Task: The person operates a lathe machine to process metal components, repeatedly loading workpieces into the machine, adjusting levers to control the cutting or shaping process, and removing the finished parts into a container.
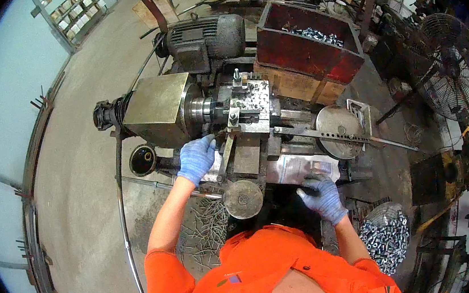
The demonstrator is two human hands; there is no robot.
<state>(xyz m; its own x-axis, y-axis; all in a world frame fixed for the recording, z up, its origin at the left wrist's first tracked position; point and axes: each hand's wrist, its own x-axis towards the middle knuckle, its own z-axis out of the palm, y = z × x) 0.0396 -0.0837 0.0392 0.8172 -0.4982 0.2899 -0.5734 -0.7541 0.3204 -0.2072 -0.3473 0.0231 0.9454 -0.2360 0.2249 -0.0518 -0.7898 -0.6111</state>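
Observation:
My left hand (196,161), in a blue knitted glove with darkened fingertips, reaches to the front of a lathe-like machine, below its round metal spindle (202,108). Its fingers are closed together at the tips. Whatever they hold, if anything, is too small to make out. Beside it a flat metal lever (226,157) slants down from the tool slide (253,107). My right hand (323,197), gloved the same way, hovers at the near edge of a printed sheet (300,169) on the machine bed. Thumb and fingers are apart, with nothing seen in them.
A red bin (310,47) of small metal parts stands behind the slide, near a motor (206,38). A perforated bar (324,134) crosses a round plate (338,124). Metal pieces fill a basket (386,236) at right. Shavings (204,235) litter the floor. A fan (449,66) stands far right.

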